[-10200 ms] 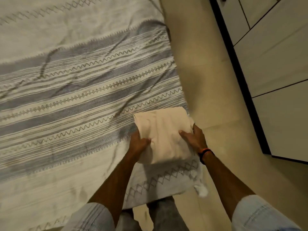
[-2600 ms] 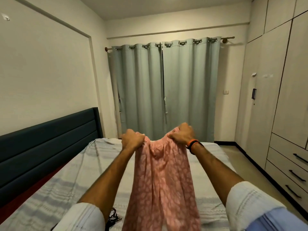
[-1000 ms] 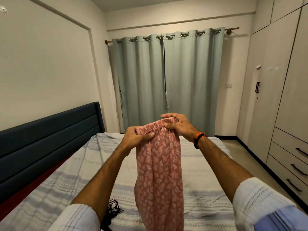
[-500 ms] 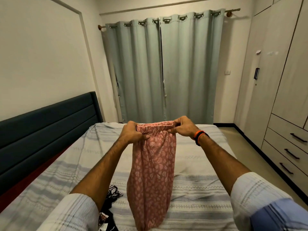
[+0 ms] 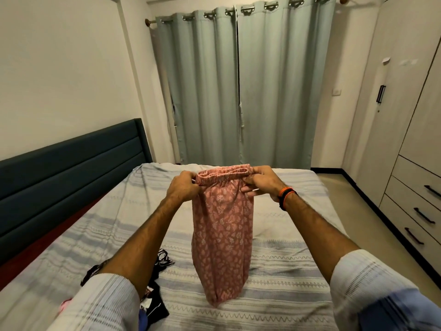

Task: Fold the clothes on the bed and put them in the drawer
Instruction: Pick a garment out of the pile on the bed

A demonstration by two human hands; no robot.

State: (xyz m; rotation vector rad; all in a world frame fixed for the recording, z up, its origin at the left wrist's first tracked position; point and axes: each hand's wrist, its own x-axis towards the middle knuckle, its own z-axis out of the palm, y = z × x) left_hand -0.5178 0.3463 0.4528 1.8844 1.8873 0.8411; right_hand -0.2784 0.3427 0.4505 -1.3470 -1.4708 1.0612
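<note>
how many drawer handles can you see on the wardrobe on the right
3. Top handle, middle handle and bottom handle, one per drawer, stepping down the right edge of the view. The top one is cut off by the frame, so more may be hidden.

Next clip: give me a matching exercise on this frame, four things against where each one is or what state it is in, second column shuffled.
Things:
1. pink floral-print garment
2. grey-green eyelet curtains
3. heap of dark clothes
4. beige wooden drawers with black handles

States or places:
A. drawn shut at the far wall
B. closed, on the right of the room
C. held up by its waistband in left hand and right hand
D. lying on the striped bedspread, near left

Pairs: 1-C, 2-A, 3-D, 4-B
</note>
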